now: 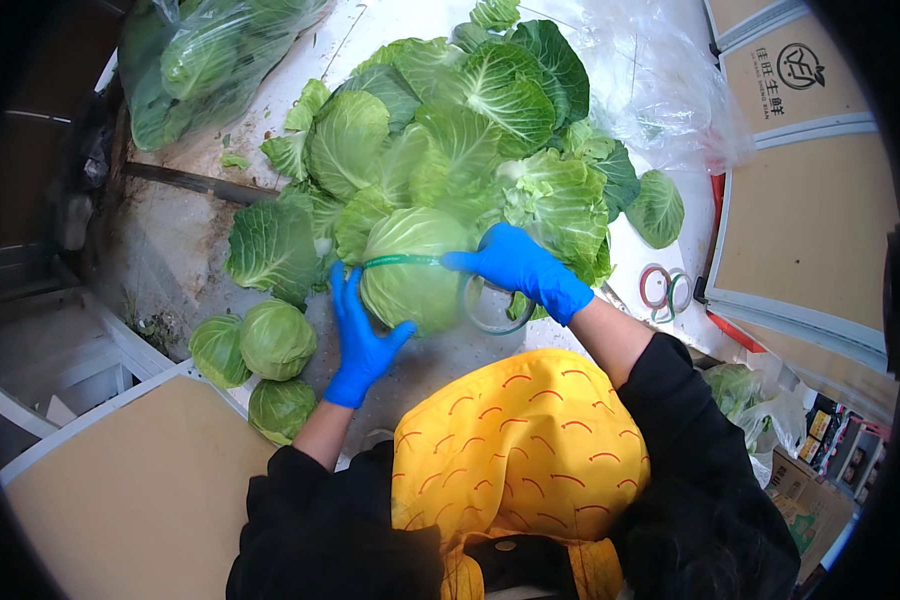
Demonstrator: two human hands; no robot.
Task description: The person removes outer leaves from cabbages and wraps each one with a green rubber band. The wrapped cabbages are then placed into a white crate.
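A round green cabbage head point(412, 300) sits before me, with a strip of green printed tape point(401, 260) across its upper side. My left hand point(364, 341), in a blue glove, holds the cabbage's left side, its thumb on the near side. On the right, my gloved right hand point(521, 266) grips a roll of tape point(495, 330) that hangs below the fingers. Its thumb presses the strip's end against the cabbage. The fingers behind the roll are partly hidden.
Loose cabbage leaves point(450, 142) are heaped beyond the cabbage. Three small cabbages point(277, 341) lie at left. Red and green tape rolls point(664, 292) rest at right, below clear plastic film point(652, 82). A plastic bag of cabbages point(202, 67) stands at far left.
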